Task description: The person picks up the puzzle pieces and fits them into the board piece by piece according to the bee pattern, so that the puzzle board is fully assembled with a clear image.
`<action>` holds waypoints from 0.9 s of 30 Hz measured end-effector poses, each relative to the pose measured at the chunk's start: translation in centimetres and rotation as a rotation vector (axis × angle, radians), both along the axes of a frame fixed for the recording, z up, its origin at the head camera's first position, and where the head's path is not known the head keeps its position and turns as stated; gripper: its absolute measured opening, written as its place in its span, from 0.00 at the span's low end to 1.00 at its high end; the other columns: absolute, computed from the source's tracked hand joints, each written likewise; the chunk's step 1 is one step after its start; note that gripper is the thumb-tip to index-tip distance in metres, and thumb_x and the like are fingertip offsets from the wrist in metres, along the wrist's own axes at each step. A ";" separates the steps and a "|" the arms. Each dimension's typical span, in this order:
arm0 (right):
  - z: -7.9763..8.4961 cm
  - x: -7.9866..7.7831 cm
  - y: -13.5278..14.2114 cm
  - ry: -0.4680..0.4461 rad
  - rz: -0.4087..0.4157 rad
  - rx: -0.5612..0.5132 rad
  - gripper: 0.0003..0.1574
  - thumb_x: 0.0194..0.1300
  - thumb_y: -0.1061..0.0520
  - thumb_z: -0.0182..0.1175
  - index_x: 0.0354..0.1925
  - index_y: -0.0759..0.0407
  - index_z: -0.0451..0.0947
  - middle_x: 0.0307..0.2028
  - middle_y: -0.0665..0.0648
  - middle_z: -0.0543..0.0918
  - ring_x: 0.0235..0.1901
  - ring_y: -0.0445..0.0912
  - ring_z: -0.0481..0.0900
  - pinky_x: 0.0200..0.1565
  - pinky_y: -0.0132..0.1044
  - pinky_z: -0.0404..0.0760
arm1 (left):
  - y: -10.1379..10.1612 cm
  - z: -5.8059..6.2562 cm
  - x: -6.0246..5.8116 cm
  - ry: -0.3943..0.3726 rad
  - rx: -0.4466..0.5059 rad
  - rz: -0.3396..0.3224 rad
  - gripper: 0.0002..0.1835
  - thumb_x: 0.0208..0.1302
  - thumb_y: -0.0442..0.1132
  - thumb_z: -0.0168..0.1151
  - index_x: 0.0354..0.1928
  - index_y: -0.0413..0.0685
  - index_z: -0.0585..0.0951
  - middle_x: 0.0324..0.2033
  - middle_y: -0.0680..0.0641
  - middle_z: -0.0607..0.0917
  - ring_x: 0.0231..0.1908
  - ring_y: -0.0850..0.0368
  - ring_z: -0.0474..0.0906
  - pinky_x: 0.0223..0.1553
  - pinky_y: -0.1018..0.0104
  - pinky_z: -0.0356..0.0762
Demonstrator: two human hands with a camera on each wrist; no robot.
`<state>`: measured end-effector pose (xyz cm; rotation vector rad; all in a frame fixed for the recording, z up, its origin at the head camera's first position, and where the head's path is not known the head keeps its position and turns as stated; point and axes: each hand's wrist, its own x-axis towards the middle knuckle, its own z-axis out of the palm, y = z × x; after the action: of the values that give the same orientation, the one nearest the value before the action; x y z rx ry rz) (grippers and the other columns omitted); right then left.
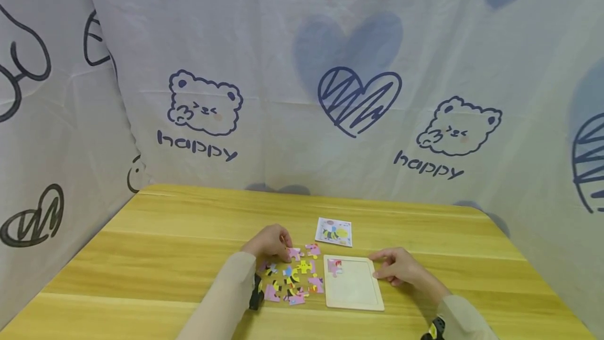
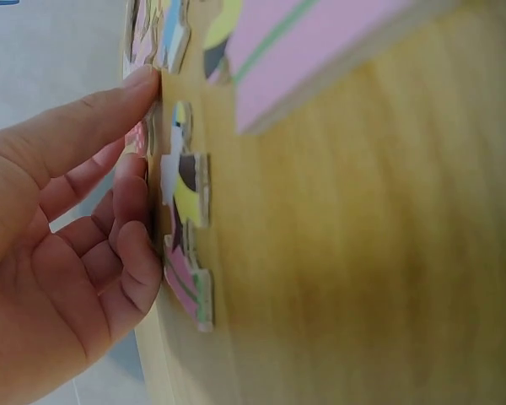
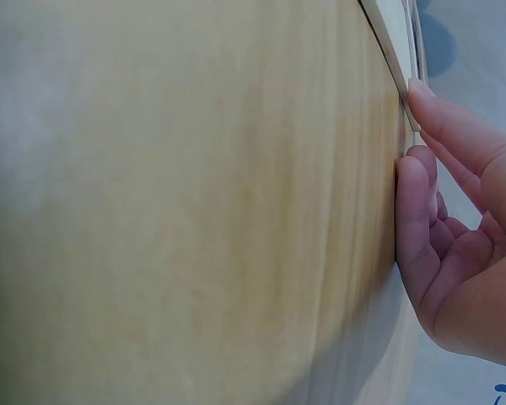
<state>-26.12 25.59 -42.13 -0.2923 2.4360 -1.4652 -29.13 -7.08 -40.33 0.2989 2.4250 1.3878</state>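
left fingers (image 1: 285, 236) at pink piece (image 1: 294, 253), pinch unclear; right fingers (image 1: 388, 254) apart, touching right edge of flat, square-on tray (image 1: 354, 287).

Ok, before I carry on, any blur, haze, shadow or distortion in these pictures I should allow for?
Head: fairly even light, puzzle pieces readable but small. Left wrist: the table looks soft and smeared at right; the left hand is clearer. Right wrist: hazy and washed out at left, a soft shadow below the right hand. Both wrist views appear turned sideways.
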 end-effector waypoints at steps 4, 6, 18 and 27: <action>0.0 0.0 0.0 -0.001 -0.003 0.006 0.30 0.47 0.65 0.67 0.49 0.73 0.71 0.16 0.50 0.68 0.13 0.38 0.65 0.14 0.26 0.65 | 0.0 -0.1 -0.1 0.024 -0.013 0.001 0.13 0.41 0.19 0.65 0.29 0.35 0.72 0.24 0.44 0.72 0.20 0.56 0.66 0.19 0.69 0.67; 0.0 0.0 0.0 0.000 -0.001 0.006 0.30 0.47 0.65 0.67 0.49 0.73 0.71 0.16 0.50 0.68 0.13 0.38 0.65 0.14 0.26 0.65 | 0.0 -0.2 -0.2 0.047 -0.017 -0.005 0.13 0.42 0.20 0.65 0.29 0.35 0.72 0.24 0.44 0.72 0.21 0.56 0.67 0.19 0.68 0.68; 0.0 0.1 -0.1 -0.004 0.003 0.003 0.30 0.47 0.65 0.67 0.49 0.74 0.71 0.16 0.50 0.68 0.13 0.38 0.64 0.14 0.26 0.64 | 0.0 -0.5 -0.8 0.179 -0.027 -0.024 0.02 0.54 0.25 0.59 0.27 0.33 0.76 0.19 0.47 0.75 0.19 0.58 0.69 0.21 0.69 0.69; 0.0 0.0 0.0 0.011 0.004 0.009 0.30 0.48 0.65 0.67 0.50 0.74 0.71 0.15 0.50 0.68 0.13 0.39 0.64 0.14 0.27 0.64 | 0.5 -0.3 -1.4 0.193 0.037 0.005 0.02 0.56 0.25 0.57 0.28 0.33 0.76 0.22 0.46 0.77 0.22 0.57 0.75 0.25 0.67 0.74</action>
<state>-26.08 25.56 -42.17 -0.3036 2.4490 -1.4540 -30.49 -6.62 -40.68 0.4554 2.5563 1.4684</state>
